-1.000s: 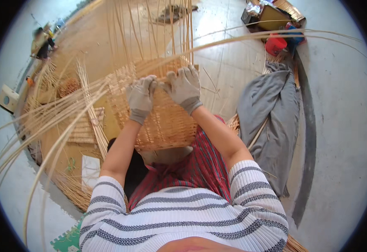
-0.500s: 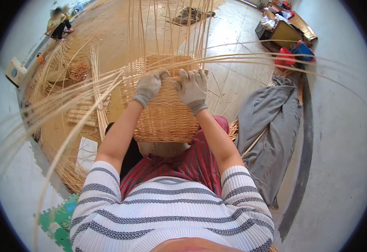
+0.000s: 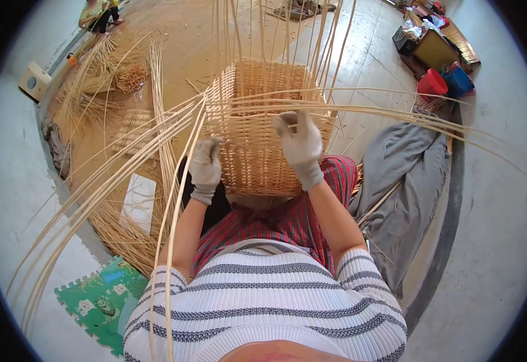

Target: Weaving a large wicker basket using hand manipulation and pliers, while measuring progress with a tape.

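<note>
A woven wicker basket (image 3: 254, 157) rests tilted before my lap, its opening facing away from me. Tall upright canes (image 3: 287, 45) rise from its far side. At the near rim, my gloved right hand (image 3: 302, 145) has its thumb and fingers bent together on a cane strand (image 3: 275, 108). Beside the basket's left wall is my gloved left hand (image 3: 205, 166), fingers curled; what they hold, if anything, is hidden. A bundle of long canes (image 3: 137, 142) fans out leftward from the rim's left corner, a few strands crossing my left forearm.
Loose cane bundles (image 3: 119, 235) and a white board (image 3: 138, 202) lie at left, with a green foam mat (image 3: 104, 295) nearer. A grey cloth (image 3: 405, 181) covers the right side. Red and blue containers (image 3: 433, 83) stand far right. Another person (image 3: 97, 18) crouches far left.
My left hand has dropped from the rim to the basket's left side. My right hand has shifted, its fingers bending at the rim. The basket now shows more of its opening.
</note>
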A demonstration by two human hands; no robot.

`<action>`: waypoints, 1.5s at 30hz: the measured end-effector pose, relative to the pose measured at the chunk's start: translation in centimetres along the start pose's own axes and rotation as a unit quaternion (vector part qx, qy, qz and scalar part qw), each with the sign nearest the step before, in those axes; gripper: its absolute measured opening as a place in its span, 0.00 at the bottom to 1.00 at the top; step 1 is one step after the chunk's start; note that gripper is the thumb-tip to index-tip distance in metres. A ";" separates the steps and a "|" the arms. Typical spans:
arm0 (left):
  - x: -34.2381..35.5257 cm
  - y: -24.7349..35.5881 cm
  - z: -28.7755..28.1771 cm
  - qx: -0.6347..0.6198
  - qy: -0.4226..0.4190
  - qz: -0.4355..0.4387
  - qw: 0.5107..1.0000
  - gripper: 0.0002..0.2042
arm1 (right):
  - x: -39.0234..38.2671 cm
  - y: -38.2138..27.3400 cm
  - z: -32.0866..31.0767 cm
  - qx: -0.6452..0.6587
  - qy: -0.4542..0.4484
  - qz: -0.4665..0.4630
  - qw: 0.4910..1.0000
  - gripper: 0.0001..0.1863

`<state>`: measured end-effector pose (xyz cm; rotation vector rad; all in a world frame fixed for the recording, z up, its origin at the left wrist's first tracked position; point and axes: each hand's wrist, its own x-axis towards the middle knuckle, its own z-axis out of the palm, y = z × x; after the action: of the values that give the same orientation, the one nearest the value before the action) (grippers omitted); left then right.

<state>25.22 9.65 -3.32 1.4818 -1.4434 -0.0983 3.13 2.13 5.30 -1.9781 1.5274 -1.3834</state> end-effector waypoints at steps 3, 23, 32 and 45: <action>1.6 1.8 -0.3 -0.023 -0.022 0.032 0.999 0.08 | 0.1 0.6 2.9 0.325 -0.065 0.138 0.933 0.13; 8.8 0.8 4.1 -0.008 -0.006 0.045 0.999 0.35 | 0.8 -0.5 5.8 0.574 -0.086 0.277 0.766 0.16; 8.9 0.2 4.6 -0.111 -0.073 -0.076 0.988 0.46 | 16.2 -8.7 13.1 0.011 -0.008 -0.378 0.926 0.12; 12.1 3.6 -0.9 -0.131 -0.409 -0.256 0.866 0.24 | -4.2 2.3 6.3 0.286 -0.055 0.020 0.956 0.16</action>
<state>26.65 1.59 6.38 1.6274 -1.5240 -1.3387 6.95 2.83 -1.63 -1.6181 0.9606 -1.4599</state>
